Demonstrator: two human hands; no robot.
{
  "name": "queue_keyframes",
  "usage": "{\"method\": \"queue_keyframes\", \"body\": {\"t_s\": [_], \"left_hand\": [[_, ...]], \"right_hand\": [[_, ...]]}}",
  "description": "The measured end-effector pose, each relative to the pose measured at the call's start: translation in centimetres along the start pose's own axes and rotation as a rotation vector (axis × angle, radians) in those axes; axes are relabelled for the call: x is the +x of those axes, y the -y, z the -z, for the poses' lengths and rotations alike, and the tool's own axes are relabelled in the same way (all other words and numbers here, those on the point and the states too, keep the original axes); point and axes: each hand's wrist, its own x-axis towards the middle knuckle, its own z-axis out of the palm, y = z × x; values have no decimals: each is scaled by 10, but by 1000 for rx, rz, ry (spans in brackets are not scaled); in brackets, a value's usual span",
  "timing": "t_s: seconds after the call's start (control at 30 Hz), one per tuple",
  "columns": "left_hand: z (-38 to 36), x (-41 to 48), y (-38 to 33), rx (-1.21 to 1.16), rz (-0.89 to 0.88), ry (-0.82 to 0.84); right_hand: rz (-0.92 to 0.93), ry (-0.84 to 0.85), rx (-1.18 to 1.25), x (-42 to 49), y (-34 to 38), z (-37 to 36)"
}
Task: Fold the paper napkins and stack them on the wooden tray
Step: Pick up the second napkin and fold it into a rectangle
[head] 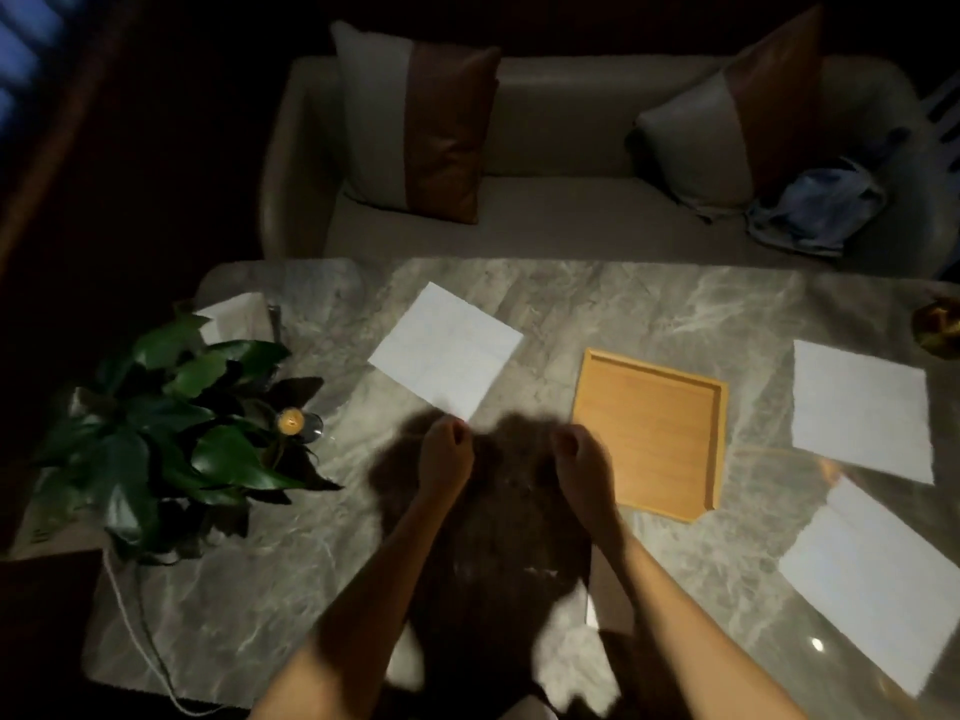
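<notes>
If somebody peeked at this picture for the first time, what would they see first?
Probably the orange wooden tray, empty in the middle of the grey marble table, with white paper napkins lying flat around it, like the one at far left. Next, the left hand and right hand, curled above a big dark shadow.

- You're looking down at a grey marble table (pixel 597 304) in a dim room.
- Behind it, a pale sofa (pixel 561 148) holds two grey-and-brown cushions (pixel 415 127).
- At your left, a leafy plant (pixel 171 423); bluish window light (pixel 21 49) sits top left.
</notes>
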Motion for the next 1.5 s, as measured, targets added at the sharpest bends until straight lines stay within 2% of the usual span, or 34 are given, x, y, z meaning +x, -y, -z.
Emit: {"method": "queue_keyframes", "body": {"t_s": [0.17, 0.33, 0.5, 0.67, 0.73, 0.8, 0.83, 0.93, 0.97, 1.07, 1.13, 1.23, 1.37, 1.5], "left_hand": [[52, 96, -16, 104, 11, -155], [73, 160, 9, 194, 73, -212], [64, 188, 27, 341, 194, -52], [55, 195, 23, 344, 279, -10], [58, 194, 10, 134, 297, 26], [66, 187, -10, -232, 240, 114], [74, 179, -21, -341, 197, 182], [103, 154, -51, -406, 130, 356], [115, 143, -64, -445, 162, 451], [151, 112, -109, -605, 176, 794], [177, 91, -140, -670, 166, 835], [209, 64, -172, -804, 152, 898], [241, 32, -209, -881, 58, 913], [239, -4, -230, -1226, -112, 892]], "right_hand": [[-37, 125, -187, 87, 75, -50], [-70, 167, -419, 133, 90, -89], [-129, 153, -388, 158, 78, -109], [-20, 143, -208, 156, 68, -113], [22, 135, -188, 153, 66, -106], [6, 241, -136, 147, 64, -96], [-13, 294, -101, 143, 65, -88], [-35, 317, 46, 130, 70, -60], [-24, 346, 135, 125, 75, -46], [83, 566, 327, 113, 103, 6], [179, 675, 482, 107, 126, 41], [153, 737, 659, 93, 165, 94], [277, 555, 748, 65, 198, 153], [327, 265, 946, 39, 217, 211]]}}
